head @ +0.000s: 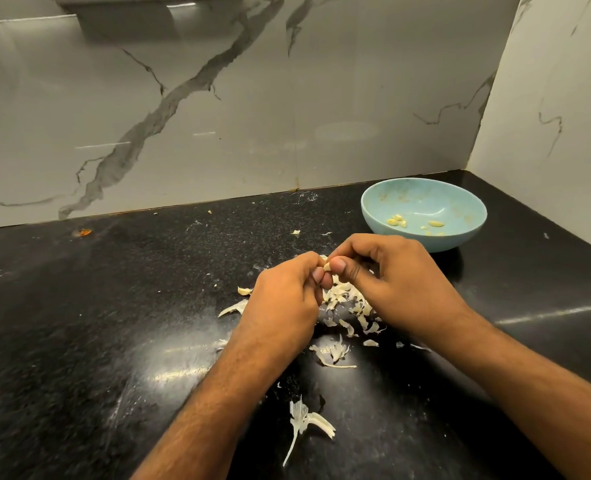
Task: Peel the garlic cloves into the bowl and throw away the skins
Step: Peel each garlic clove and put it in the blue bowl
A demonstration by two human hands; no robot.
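One garlic clove [326,266] pinched between both hands above the dark desk [114,306], near its middle. Left hand [283,306] curled round it from the left, right hand [391,275] clamping it with thumb and fingertips. Directly beneath, a heap of skins [347,303], with loose scraps scattered toward the near edge. One blue bowl [460,237] just beyond the right hand, holding about six peeled cloves [398,221]. Marble wall [218,116] behind; bare desk on the left.

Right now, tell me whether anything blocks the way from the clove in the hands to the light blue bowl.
Nothing visible does. Both hands, left hand and right hand, pinch the small garlic clove; the light blue bowl sits just beyond on the black speckled counter.
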